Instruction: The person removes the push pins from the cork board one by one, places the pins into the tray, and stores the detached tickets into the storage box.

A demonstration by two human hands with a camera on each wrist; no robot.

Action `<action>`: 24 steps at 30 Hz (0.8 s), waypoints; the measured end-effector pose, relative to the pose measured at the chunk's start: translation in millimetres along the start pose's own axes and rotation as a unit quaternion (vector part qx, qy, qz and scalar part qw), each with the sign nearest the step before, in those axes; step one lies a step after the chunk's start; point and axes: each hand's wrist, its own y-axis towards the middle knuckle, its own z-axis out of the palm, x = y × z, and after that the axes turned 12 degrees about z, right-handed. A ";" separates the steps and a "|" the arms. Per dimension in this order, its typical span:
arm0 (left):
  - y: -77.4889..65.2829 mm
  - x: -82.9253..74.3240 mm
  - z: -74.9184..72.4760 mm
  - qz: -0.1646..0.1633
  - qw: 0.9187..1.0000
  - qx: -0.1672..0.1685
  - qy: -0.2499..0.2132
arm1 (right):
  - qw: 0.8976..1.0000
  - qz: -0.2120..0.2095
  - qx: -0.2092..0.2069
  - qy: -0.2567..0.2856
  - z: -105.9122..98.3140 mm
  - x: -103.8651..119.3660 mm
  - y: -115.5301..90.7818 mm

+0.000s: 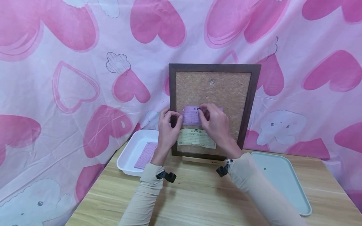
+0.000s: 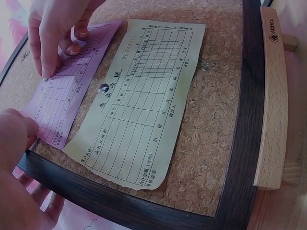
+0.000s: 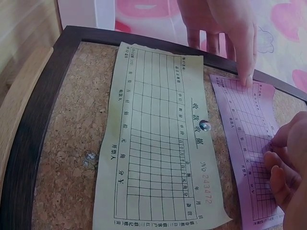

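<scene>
A framed cork board leans upright against the cloth. My left hand pinches the left end of a purple receipt slip, thumb at its edge, other fingers beyond the dark frame. At the slip's top middle, my right hand has thumb and fingertips drawn together on a small pushpin, mostly hidden by the fingers. Below hangs a pale green receipt slip, fixed at its top by a clear round-headed pushpin. The purple slip lies against the cork, its right part behind my right hand.
A white tray at the left holds another purple slip. On the right, a pale blue-green tray carries a small pushpin. A wooden ledge runs along the board's foot. Heart-patterned cloth hangs behind.
</scene>
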 end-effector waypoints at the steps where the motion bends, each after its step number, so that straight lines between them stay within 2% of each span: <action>1: -0.2 -0.2 0.1 -0.001 1.000 0.000 0.000 | 1.000 0.001 0.000 0.001 0.1 0.2 0.2; 24: -0.4 -0.1 -0.3 -0.006 1.000 0.008 0.004 | 1.000 -0.002 -0.005 0.000 2.5 -0.7 1.5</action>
